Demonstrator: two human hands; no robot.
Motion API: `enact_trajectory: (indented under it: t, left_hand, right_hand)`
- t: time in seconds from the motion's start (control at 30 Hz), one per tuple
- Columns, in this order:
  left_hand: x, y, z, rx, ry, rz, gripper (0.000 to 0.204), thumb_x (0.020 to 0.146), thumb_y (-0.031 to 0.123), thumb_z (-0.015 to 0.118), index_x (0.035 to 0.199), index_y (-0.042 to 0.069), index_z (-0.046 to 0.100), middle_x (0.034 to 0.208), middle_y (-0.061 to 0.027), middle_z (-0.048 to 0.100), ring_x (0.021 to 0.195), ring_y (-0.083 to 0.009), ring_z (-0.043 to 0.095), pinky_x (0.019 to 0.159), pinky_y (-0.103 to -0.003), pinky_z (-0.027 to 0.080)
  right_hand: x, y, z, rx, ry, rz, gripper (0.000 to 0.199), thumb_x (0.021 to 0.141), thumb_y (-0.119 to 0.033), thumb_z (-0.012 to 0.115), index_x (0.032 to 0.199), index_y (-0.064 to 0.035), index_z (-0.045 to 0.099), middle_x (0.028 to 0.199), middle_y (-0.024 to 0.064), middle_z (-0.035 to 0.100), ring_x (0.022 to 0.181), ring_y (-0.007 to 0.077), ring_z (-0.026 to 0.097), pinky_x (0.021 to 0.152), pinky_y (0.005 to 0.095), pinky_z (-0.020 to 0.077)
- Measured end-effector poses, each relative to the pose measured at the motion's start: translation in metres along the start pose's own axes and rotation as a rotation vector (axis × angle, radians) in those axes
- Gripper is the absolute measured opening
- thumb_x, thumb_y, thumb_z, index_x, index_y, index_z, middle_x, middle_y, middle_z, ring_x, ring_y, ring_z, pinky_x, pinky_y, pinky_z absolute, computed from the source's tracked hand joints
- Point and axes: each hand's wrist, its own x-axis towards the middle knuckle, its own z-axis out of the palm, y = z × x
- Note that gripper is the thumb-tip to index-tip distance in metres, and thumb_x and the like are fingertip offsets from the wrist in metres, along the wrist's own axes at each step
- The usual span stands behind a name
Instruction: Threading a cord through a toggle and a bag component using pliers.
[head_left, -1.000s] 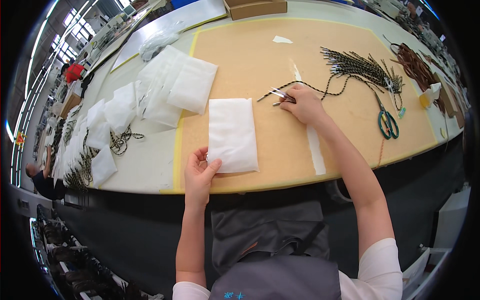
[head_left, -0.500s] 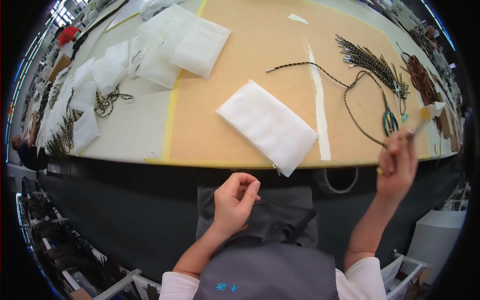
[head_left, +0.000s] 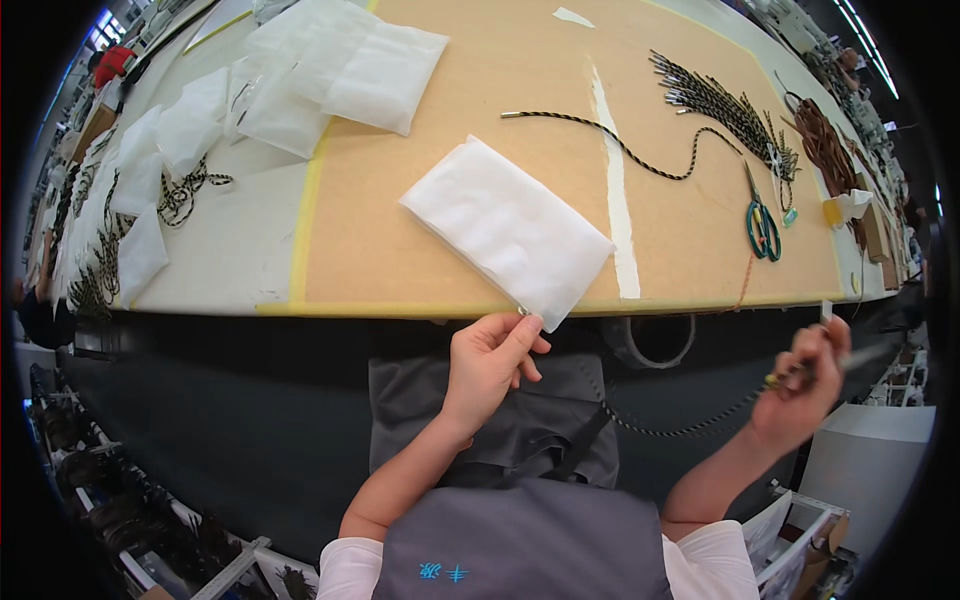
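At the table's near edge lies a white fabric pouch [head_left: 510, 225], tilted, one corner jutting over the edge. A small metal pull [head_left: 523, 311] shows at that corner. My left hand [head_left: 490, 360] is there, thumb and forefinger pinched on the pull, other fingers curled below. Off to the right, beyond the table edge, my right hand [head_left: 800, 390] is closed round a thin black-and-beige cord [head_left: 690, 432]. The cord sags over my lap toward the left; its far end is unclear. A small white tab [head_left: 827, 311] and a blurred pale thing also stick out of that hand.
Scissors [head_left: 761, 225], a loose cord [head_left: 640, 163] and a bundle of tipped cords [head_left: 715, 100] lie on the right. Brown cords [head_left: 828, 145] lie beyond. White pouches [head_left: 385, 80] and striped cords [head_left: 180, 195] fill the left. A round ring [head_left: 650, 345] hangs below the edge.
My left hand has risen to the pouch's near corner. My right hand has come down off the table, now with a cord hanging from it. The looped cord by the scissors is gone from there.
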Motion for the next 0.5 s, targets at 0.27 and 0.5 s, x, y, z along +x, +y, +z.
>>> enact_trajectory:
  t: [0.27, 0.5]
  left_hand:
    - [-0.022, -0.004, -0.018, 0.141, -0.015, 0.06, 0.019, 0.101, 0.016, 0.062, 0.099, -0.001, 0.067, 0.082, -0.0063, 0.07, 0.059, -0.006, 0.06, 0.051, -0.018, 0.041]
    - [-0.026, -0.009, -0.038, 0.421, 0.058, 0.349, 0.015, 0.098, 0.01, 0.061, 0.092, -0.003, 0.065, 0.08, -0.0055, 0.068, 0.069, -0.0075, 0.061, 0.062, -0.023, 0.049]
  right_hand:
    - [-0.046, 0.102, 0.097, -0.507, -0.466, 0.281, 0.027, 0.092, -0.017, 0.076, 0.104, 0.0059, 0.068, 0.076, -0.0044, 0.058, 0.065, 0.0024, 0.043, 0.056, 0.0194, 0.0349]
    - [-0.053, 0.101, 0.091, -0.583, -0.621, 0.282, 0.016, 0.091, -0.009, 0.073, 0.098, 0.0038, 0.067, 0.073, 0.0034, 0.063, 0.062, 0.0085, 0.05, 0.06, 0.0268, 0.043]
